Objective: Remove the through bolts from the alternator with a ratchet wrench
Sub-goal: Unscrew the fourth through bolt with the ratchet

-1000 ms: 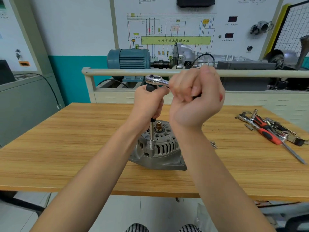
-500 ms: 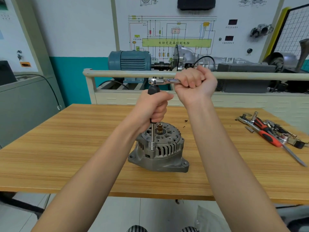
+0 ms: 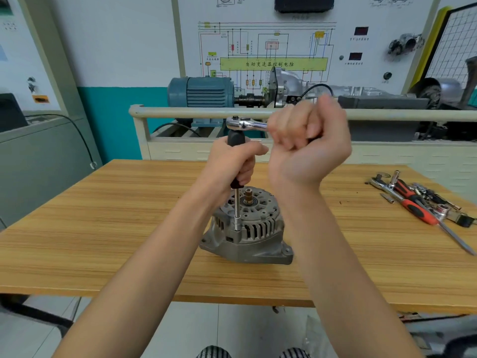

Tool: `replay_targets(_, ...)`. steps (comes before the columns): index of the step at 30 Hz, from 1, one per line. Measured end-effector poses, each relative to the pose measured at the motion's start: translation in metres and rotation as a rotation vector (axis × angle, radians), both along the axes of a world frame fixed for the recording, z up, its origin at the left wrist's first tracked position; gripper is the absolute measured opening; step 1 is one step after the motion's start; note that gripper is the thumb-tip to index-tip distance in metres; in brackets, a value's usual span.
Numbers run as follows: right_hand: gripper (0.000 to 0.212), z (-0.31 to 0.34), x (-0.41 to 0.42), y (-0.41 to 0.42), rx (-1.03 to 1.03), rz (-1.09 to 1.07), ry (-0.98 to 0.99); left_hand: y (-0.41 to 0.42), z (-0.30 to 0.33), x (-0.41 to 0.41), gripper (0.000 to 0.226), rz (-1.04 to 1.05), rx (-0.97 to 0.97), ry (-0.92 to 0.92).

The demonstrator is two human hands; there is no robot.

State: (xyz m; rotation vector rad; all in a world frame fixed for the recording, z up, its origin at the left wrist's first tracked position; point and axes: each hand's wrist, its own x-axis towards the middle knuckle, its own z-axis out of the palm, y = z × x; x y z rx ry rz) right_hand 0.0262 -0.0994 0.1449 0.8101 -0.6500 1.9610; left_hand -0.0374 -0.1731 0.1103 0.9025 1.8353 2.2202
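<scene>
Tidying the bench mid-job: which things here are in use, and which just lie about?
In use: alternator; ratchet wrench; black-handled extension; left hand; right hand.
Lying about: red-handled screwdriver; spare ratchet; loose sockets.

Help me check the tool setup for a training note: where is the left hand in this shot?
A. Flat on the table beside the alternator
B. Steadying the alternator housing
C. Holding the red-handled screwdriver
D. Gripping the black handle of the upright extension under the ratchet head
D: the left hand is wrapped round the black handle that stands upright beneath the ratchet head, above the alternator, while the right hand grips the ratchet's handle.
</scene>
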Motion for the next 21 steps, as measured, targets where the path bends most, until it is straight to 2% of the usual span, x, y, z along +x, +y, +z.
replay_targets(2, 0.054, 0.007, -0.009, 0.022, -0.084, 0.265, -0.183, -0.008, 0.003, -0.004, 0.032, -0.134, -0.019, 0.033)
replay_targets(5, 0.053, 0.009, -0.032, 0.045, -0.323, 0.66, -0.358, -0.01, 0.004, -0.006, 0.028, -0.259, -0.072, 0.09)
replay_targets(7, 0.048, 0.006, -0.045, 0.052, -0.397, 0.762, -0.407, -0.005, 0.004, -0.005, 0.038, -0.308, -0.075, 0.069)
replay_targets(9, 0.044, 0.003, -0.05, 0.054, -0.408, 0.766, -0.407, 0.0, 0.003, -0.004, 0.048, -0.266, -0.072, 0.033)
replay_targets(12, 0.04, 0.004, -0.042, 0.052, -0.398, 0.719, -0.344, 0.003, 0.001, -0.004, 0.052, -0.171, -0.062, 0.017)
replay_targets(15, 0.047, 0.004, -0.024, 0.043, -0.35, 0.587, -0.261, 0.007, 0.0, 0.001, 0.048, -0.04, -0.035, 0.0)
replay_targets(18, 0.055, 0.001, -0.004, 0.021, -0.169, 0.273, -0.142, 0.014, 0.0, 0.005, 0.04, 0.156, -0.024, -0.017)
replay_targets(21, 0.041, -0.009, 0.008, -0.007, -0.003, -0.118, 0.08, 0.018, 0.0, 0.009, 0.037, 0.284, -0.015, -0.001)
